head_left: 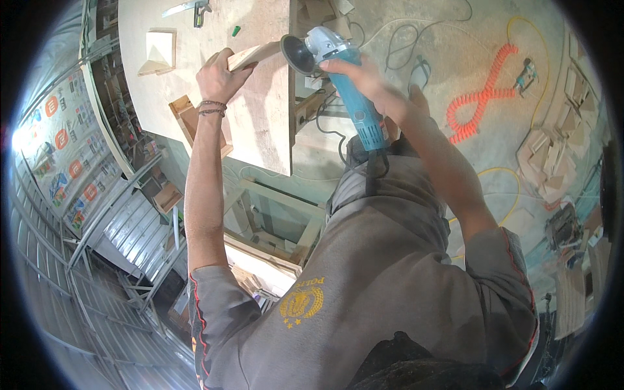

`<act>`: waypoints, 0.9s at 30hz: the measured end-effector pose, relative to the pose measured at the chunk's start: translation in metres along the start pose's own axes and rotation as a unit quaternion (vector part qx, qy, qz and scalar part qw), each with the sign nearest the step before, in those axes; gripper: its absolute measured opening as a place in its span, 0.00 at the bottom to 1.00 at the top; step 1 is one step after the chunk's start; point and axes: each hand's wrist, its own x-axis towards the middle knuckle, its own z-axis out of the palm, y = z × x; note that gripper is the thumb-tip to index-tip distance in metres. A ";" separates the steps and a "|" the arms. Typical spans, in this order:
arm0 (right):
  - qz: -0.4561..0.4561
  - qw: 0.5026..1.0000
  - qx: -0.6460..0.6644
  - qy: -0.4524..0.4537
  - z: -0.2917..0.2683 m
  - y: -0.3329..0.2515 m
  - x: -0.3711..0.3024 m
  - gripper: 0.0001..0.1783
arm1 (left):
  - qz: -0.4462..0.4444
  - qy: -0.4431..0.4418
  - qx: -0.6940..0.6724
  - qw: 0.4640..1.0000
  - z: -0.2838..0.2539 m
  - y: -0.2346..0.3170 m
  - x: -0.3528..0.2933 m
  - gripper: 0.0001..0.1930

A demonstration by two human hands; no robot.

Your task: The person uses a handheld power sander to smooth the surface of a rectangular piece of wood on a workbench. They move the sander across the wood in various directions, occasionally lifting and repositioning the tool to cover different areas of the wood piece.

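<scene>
My left hand [221, 78] is closed round the near end of a pale wooden piece [255, 54], which it holds over the tabletop near its right edge. In my right hand [364, 81] is a blue angle grinder [359, 107], its body slanting down toward me. The grinder's dark round disc [298, 54] meets the far end of the wooden piece, or lies very close to it; whether they touch I cannot tell. Part of the right hand's grip is hidden behind the tool. A black cord hangs from the grinder's lower end.
On the pale tabletop [146, 97] lie a triangular wooden piece [160, 51], a small green object [236, 30] and a wooden frame [188, 120] at its near edge. A coiled orange hose [481, 97] and loose cables cross the floor. Wood offcuts [552, 143] are heaped at right.
</scene>
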 end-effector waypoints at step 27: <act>0.031 0.999 0.031 -0.010 -0.011 0.019 0.016 0.32 | -0.002 0.013 -0.016 1.000 0.000 0.002 0.000 0.26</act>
